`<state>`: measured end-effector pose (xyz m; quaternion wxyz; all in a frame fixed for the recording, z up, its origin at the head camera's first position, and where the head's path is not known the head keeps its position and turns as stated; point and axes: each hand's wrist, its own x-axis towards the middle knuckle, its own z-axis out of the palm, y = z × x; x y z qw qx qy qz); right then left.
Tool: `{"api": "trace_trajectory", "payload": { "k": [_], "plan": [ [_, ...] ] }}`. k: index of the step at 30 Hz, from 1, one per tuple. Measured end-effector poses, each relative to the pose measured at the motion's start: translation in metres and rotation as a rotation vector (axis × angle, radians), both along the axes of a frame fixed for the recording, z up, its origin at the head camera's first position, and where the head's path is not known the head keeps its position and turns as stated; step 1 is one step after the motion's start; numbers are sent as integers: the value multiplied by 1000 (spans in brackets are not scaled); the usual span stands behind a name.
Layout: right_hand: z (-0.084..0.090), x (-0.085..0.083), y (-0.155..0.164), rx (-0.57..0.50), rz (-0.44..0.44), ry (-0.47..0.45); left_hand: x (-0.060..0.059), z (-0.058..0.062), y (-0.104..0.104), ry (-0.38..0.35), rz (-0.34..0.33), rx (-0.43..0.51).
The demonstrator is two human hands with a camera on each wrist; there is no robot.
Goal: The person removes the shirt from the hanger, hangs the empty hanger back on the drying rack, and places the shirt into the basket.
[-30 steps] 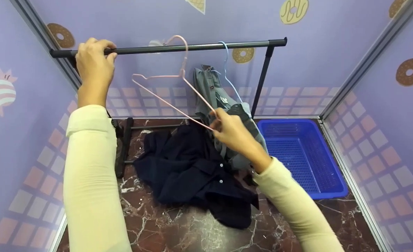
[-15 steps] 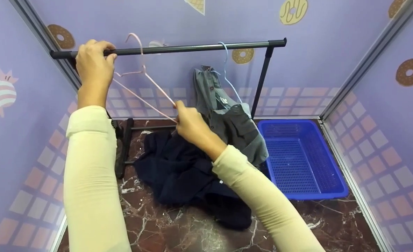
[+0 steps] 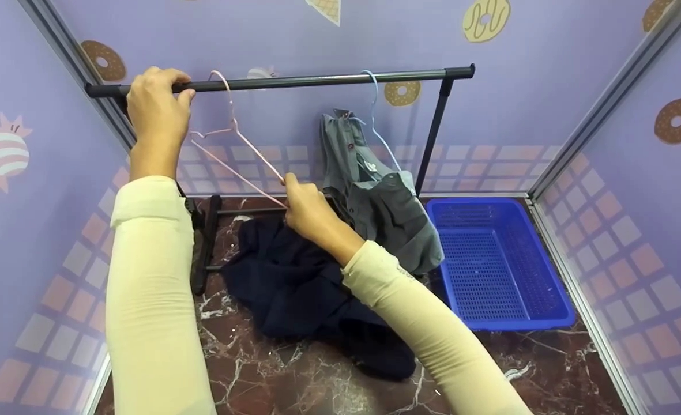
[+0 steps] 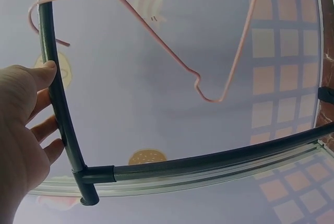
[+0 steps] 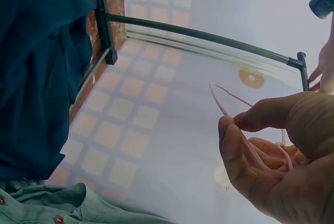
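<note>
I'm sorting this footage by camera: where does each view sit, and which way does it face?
Head: looks forward and down at the rail, both hands and sleeves.
Left wrist: looks up along the rail; the left hand grips it.
Right wrist: looks out past the right hand, whose grip pinches the pink hanger.
All three views share the rail and pink hanger.

Thin pink wire hanger [image 3: 230,151], matt dark metal rail [image 3: 317,79].
</note>
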<state>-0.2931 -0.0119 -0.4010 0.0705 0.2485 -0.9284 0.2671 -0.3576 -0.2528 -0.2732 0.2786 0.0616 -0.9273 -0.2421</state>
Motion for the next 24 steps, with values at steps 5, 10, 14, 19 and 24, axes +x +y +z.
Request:
{"api": "trace_trajectory", "payload": {
  "k": [5,10,14,19,24],
  "plan": [
    [-4,0,-2,10,7,-39,1,-1,1,9,-14,-1],
    [-6,1,-1,1,30,-73,4,-2,-1,15,-53,11],
    [-6,3,2,-14,77,-73,8,-6,-4,38,-95,44],
    [-8,6,11,-22,127,-66,14,-11,-1,154,-132,92],
    [-12,7,24,-27,156,-67,22,-10,16,285,-136,101]
  ]
}}
